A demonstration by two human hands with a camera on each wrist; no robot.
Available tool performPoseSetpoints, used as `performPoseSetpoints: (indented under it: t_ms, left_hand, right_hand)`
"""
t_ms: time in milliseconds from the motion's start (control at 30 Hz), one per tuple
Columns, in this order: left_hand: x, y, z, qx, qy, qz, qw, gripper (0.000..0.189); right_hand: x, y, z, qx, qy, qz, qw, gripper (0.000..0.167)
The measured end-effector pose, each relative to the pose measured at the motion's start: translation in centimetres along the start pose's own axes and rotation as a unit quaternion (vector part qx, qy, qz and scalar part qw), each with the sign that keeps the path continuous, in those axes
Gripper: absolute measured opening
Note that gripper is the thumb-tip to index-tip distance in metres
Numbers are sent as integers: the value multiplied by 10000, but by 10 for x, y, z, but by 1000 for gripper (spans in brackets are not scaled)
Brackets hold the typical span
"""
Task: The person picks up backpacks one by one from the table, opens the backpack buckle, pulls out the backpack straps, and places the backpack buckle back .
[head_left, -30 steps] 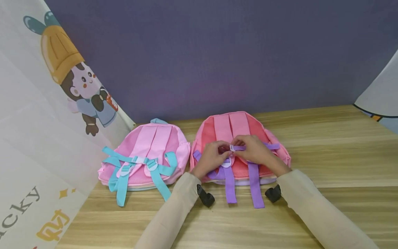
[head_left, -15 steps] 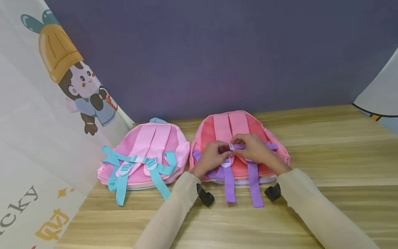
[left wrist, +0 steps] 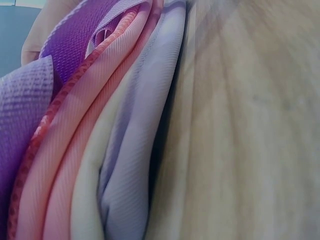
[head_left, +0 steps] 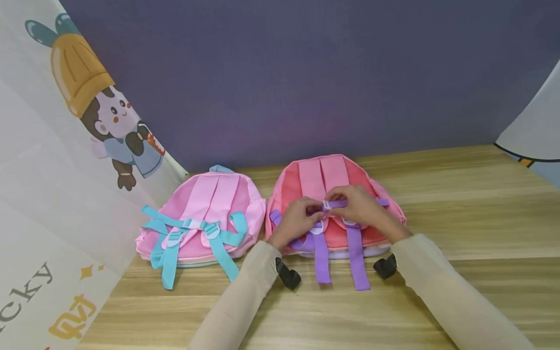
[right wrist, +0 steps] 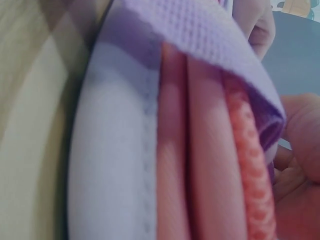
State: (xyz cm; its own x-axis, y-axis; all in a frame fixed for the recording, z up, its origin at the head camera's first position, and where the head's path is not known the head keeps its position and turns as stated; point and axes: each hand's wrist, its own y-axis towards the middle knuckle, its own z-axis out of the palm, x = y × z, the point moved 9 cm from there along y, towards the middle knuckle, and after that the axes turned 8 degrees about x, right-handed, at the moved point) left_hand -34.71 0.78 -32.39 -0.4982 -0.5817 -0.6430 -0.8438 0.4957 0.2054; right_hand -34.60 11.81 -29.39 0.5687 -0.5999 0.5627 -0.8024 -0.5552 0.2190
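A coral-pink backpack (head_left: 311, 176) lies back panel up, its purple webbing straps loose over the front. Above its middle, both hands meet at a small white buckle (head_left: 326, 205) on a purple strap (head_left: 339, 203). My left hand (head_left: 296, 219) pinches the buckle's left side, with thumb and fingers curled together. My right hand (head_left: 362, 208) pinches its right end, and the strap runs under the fingers. In the left wrist view, purple webbing (left wrist: 70, 47) crosses the bag's layered edge. Right-hand fingers (right wrist: 302, 135) show beside that edge in the right wrist view; the buckle is hidden there.
To the left, a light-pink backpack (head_left: 201, 194) with turquoise straps (head_left: 225, 253) lies beside the coral one, its buckle fastened. Both rest on a wood-grain table (head_left: 463, 218) against a dark blue-grey panel (head_left: 306, 78). Two purple strap ends (head_left: 358, 265) hang toward the front edge.
The camera view has drifted slightly. My right hand has risen a little and shifted right relative to the bag, while both hands keep their grip at the buckle.
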Motion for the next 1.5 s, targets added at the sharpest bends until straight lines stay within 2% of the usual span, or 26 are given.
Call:
performPoseSetpoints:
  t_ms: [267, 567, 867, 1500]
  left_hand:
    - [-3, -2, -1, -12, 118, 148, 9998, 23]
    - [0, 0, 0, 55, 57, -49, 10000, 24]
    - [1, 0, 0, 54, 94, -35, 9999, 23]
    - [-3, -3, -3, 29, 16, -5, 10000, 21]
  right_hand:
    - [-4, -1, -3, -35, -80, 52, 9999, 19]
    - [-6, -2, -6, 55, -73, 73, 9999, 18]
    - [-6, -3, -9, 136, -162, 122, 9997, 19]
    - [-11, -8, -16, 389, -342, 677, 9964, 20]
